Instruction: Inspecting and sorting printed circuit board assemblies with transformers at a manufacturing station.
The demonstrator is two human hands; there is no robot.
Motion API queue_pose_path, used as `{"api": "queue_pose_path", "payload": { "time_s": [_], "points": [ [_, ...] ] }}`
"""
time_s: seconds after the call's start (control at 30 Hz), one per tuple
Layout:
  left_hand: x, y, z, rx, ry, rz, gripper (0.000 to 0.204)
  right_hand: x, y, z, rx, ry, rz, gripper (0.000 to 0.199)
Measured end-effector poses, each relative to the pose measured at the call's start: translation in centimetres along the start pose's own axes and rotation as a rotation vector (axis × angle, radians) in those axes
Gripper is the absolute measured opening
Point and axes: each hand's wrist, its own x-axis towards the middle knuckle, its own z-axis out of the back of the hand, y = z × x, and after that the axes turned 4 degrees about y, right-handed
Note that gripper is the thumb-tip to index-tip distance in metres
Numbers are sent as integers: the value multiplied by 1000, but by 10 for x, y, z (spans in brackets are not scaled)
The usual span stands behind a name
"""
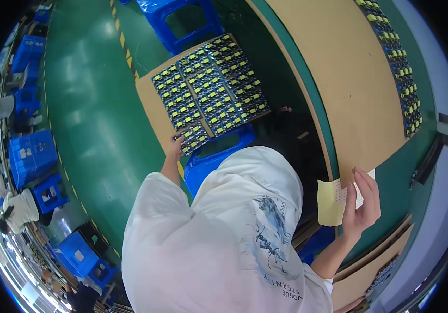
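My left hand (174, 148) reaches to my left and grips the near corner of a group of small black parts with yellow tops (211, 86), laid in rows on a brown cardboard sheet (151, 112) over a blue plastic stool (218, 151). My right hand (362, 201) rests at the near edge of the workbench, fingers pinching a white perforated sheet (357, 190) that lies beside a pale yellow sheet (330, 201). My white printed shirt fills the lower middle of the view.
A long brown board (338, 78) covers the green workbench (406, 177), with a row of black-and-yellow parts (398, 62) along its far side. A second blue stool (182, 23) stands beyond. Blue crates (31, 156) line the green floor (88, 104) at left, where other people work.
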Motion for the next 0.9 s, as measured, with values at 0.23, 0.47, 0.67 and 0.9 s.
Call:
{"api": "queue_pose_path", "payload": {
  "time_s": [0.23, 0.47, 0.67, 0.9],
  "points": [
    [46, 16, -12, 146, -306, -316, 56, 4, -6, 6, -13, -118, -36, 21],
    [36, 24, -23, 189, -548, -323, 59, -23, -25, 16, -13, -185, -110, 18],
    [29, 59, -19, -138, -499, -20, 58, -55, -44, 30, 18, -286, -230, 17],
    [21, 41, 5, -603, -149, 151, 70, -62, -55, 24, 85, -312, -274, 18]
  ]
}}
